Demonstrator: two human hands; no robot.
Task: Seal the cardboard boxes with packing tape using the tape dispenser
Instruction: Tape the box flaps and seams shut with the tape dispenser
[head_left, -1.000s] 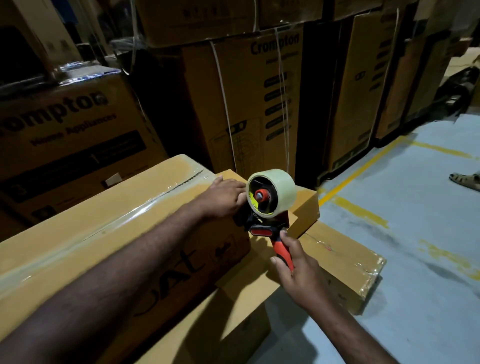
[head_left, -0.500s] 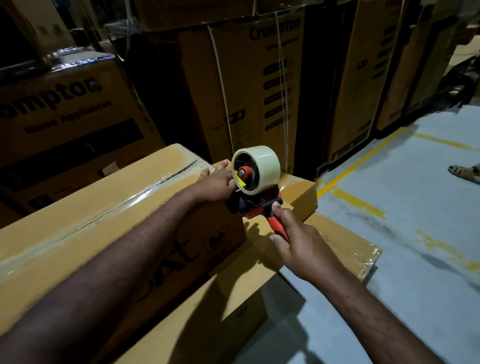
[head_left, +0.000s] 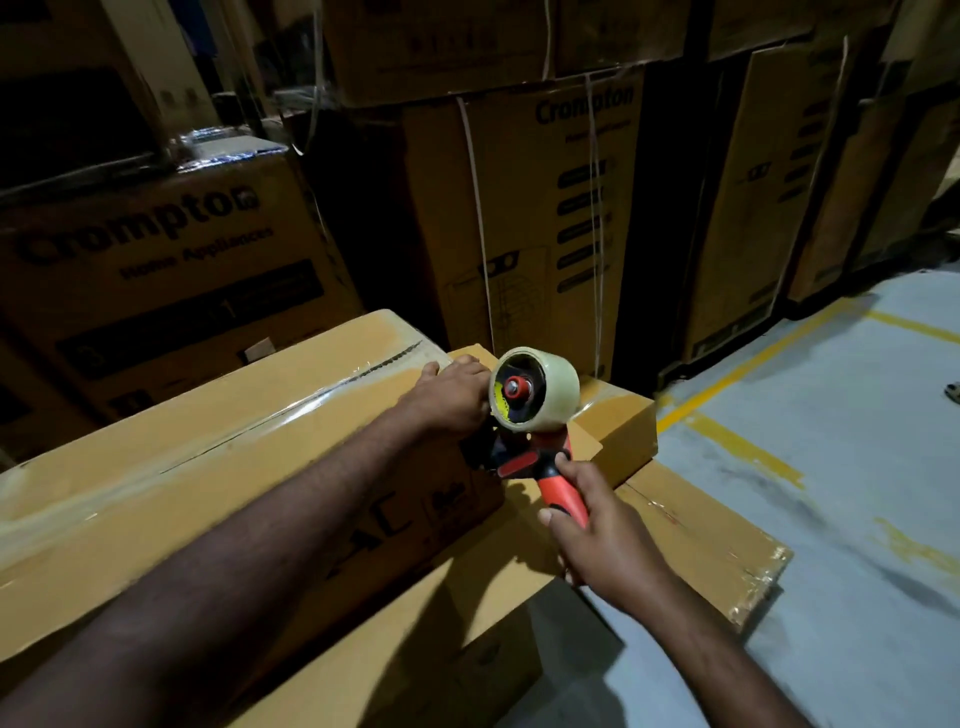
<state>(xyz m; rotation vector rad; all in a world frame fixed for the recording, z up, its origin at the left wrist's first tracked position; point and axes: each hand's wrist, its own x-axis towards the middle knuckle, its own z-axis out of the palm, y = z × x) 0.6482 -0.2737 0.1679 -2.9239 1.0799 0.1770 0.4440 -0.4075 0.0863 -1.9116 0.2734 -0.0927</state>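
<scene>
Gripping the tape dispenser by its red handle: right hand, fingers and thumb wrapped round the grip, index finger up near the black frame. The dispenser sits at the far end of the long box, tape roll uppermost, head down against the box's end face (the contact point is hidden behind the frame, so I can't confirm it).

Left hand lies palm down on the far end of the box top, just beside the roll. Its fingers are stretched out and pressing on the cardboard, with nothing held. The fingertips are hidden behind the roll.

A glossy clear tape strip runs along the top seam of the long box up to the left hand.

The long box rests on a wider flat box, which has crinkled tape at its right corner. A smaller box sits just beyond the dispenser.

Behind are stacked cartons printed "Crompton", some strapped with white bands. To the right is grey floor with yellow lines. Lighting is dim and the background print is mostly blurred.
</scene>
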